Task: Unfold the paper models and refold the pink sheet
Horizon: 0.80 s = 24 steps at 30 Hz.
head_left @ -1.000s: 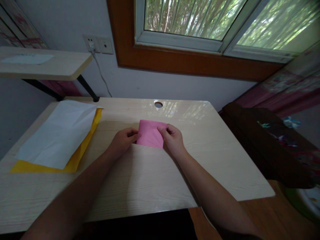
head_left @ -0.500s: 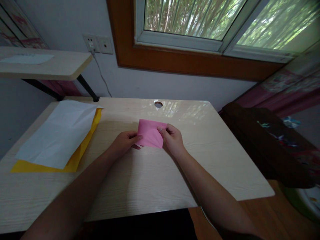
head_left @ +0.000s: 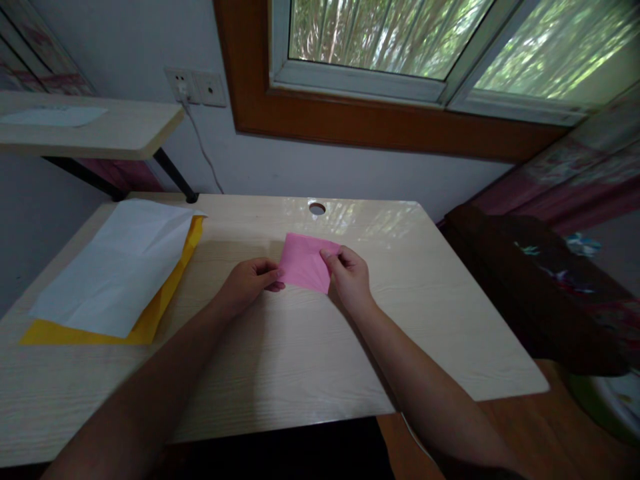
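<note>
Fingers of both hands pinch the folded pink paper square (head_left: 306,262) at mid-frame, just above the pale wooden tabletop (head_left: 300,360) — left hand (head_left: 247,283) on its left corner, right hand (head_left: 350,277) on its right edge. Several folds look done; the shape seems unfinished.

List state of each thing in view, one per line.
pink paper: folded, held at both sides just above the desk
left hand: pinching the paper's left edge
right hand: pinching its right edge
white sheet: flat, lying on yellow sheet
desk: bears all
window: shut
</note>
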Motion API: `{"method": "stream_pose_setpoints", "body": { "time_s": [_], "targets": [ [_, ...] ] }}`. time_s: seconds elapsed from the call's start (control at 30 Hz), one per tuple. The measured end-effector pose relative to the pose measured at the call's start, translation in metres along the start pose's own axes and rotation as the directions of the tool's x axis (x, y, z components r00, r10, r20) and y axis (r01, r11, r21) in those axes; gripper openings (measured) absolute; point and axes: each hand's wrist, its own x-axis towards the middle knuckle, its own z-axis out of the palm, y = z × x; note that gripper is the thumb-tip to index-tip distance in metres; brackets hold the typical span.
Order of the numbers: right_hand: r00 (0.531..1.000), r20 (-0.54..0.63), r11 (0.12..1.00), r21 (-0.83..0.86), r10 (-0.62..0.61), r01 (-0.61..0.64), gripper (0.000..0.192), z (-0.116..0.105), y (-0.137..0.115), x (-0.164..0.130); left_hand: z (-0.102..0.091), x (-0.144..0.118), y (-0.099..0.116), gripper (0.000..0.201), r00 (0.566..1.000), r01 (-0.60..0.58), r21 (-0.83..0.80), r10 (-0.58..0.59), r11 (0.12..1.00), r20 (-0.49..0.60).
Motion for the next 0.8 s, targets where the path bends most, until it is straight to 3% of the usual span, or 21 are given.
{"method": "stream_pose_setpoints", "body": {
  "time_s": [0.37,0.6,0.7,0.8],
  "targets": [
    [0.999,-0.044,0.999,0.048,0.002,0.000,0.032,-0.001,-0.002,0.002,-0.002,0.005,-0.009,0.030,0.995,-0.102,-0.088,0.099,0.991,-0.033],
    [0.984,-0.176,0.992,0.126,0.036,-0.013,0.031,-0.009,0.014,0.015,-0.011,0.007,-0.007,0.043,0.983,-0.156,-0.064,0.148,0.986,-0.109],
    [0.986,-0.161,0.988,0.154,0.038,-0.013,0.030,-0.009,0.015,0.015,-0.011,0.008,-0.008,0.043,0.978,-0.159,-0.073,0.147,0.985,-0.145],
    [0.994,-0.098,0.988,0.153,0.038,-0.023,0.030,-0.006,0.011,0.012,-0.005,0.007,-0.008,0.046,0.983,-0.165,-0.155,0.150,0.974,-0.104]
  ]
}}
